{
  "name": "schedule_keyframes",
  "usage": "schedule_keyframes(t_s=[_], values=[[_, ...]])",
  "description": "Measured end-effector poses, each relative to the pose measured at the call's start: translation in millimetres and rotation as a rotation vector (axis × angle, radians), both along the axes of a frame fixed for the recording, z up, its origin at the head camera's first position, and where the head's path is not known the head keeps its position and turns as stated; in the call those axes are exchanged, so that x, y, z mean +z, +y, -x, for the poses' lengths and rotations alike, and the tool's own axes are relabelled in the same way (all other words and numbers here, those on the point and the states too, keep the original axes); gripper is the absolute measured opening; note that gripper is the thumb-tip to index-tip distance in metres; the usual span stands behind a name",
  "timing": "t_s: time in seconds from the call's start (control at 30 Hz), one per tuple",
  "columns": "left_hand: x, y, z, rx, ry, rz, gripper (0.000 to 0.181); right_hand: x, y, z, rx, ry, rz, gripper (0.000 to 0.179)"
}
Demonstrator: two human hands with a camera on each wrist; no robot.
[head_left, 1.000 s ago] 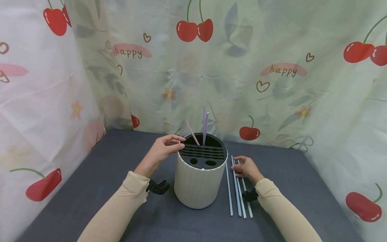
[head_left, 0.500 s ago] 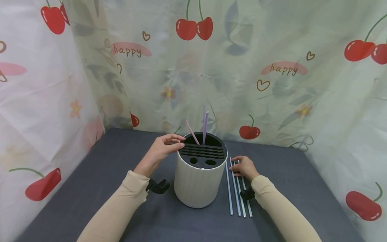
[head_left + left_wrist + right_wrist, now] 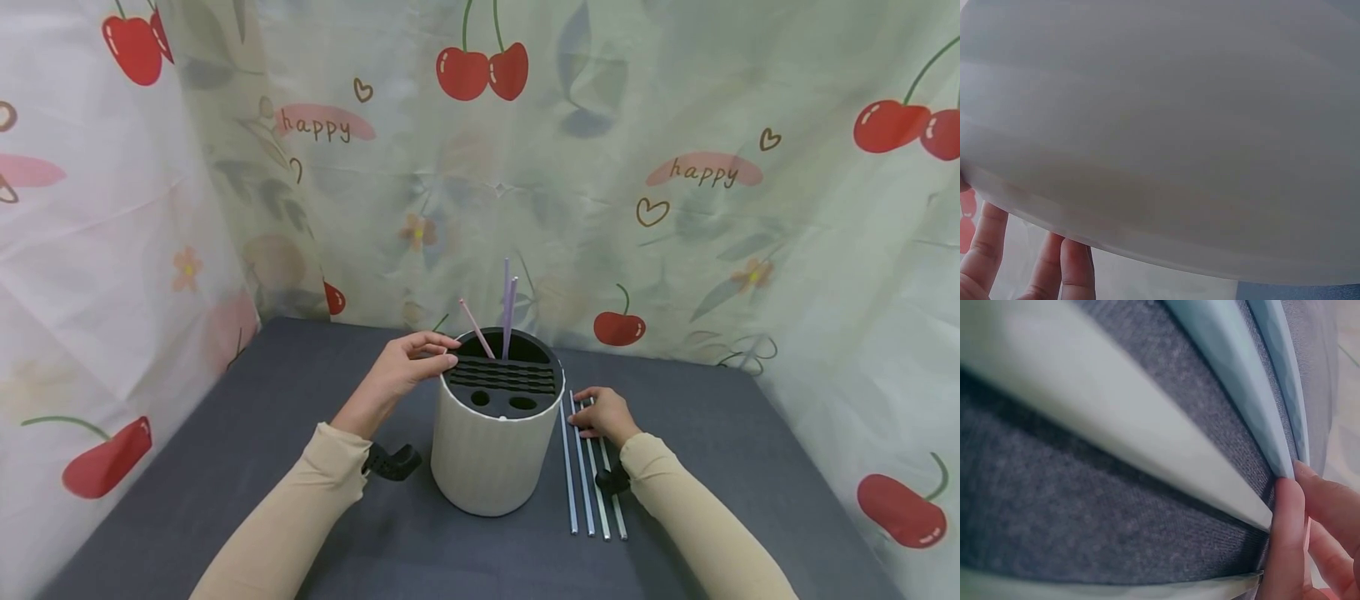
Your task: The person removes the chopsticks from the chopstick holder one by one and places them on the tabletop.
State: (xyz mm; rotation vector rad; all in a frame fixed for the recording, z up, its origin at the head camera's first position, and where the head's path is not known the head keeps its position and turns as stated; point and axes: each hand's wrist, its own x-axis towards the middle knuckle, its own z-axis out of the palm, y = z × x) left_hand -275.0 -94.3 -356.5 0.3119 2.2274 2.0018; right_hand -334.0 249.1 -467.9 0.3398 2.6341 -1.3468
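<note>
A white round pen holder with a black slotted top stands upright on the table. A pink stick and two purple sticks lean in its rear opening. My left hand rests on the holder's left rim, thumb and fingers fairly straight; the left wrist view shows its fingers at the wall's edge. Right of the holder, my right hand pinches the far end of a light-blue stick between thumb and index finger. Another light-blue stick lies beside it.
Two pale whitish-green sticks lie side by side under the right hand and wrist. The dark grey tabletop is enclosed by a cherry-print curtain at the back and sides. A black wrist strap sits close to the holder's left wall.
My right hand has shifted slightly left with the light-blue stick, bringing it nearer the other light-blue one. The left hand and the holder have stayed in place.
</note>
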Motion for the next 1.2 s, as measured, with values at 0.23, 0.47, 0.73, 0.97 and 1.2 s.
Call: schedule_keyframes(t_s=[0.23, 0.47, 0.73, 0.97, 1.2], values=[[-0.4, 1.9, 0.0, 0.001, -0.003, 0.003, 0.031, 0.7, 0.9, -1.5, -0.005, 0.000, -0.006, 0.043], [-0.7, 2.9, 0.3, -0.001, 0.000, -0.003, 0.031, 6.9, 1.4, -4.6, -0.008, -0.004, 0.011, 0.043], [-0.3, 2.0, -0.2, -0.008, 0.007, 0.007, 0.033, 70.3, -2.3, -13.3, 0.088, 0.148, 0.301, 0.046], [-1.9, 0.2, -0.4, 0.003, 0.022, 0.028, 0.032, 154.8, -32.7, -41.7, 0.189, 0.450, 0.765, 0.034], [-1.5, 0.1, 0.3, 0.004, 0.028, 0.028, 0.032, 180.5, -71.9, -59.9, 0.346, 0.547, 0.785, 0.025]])
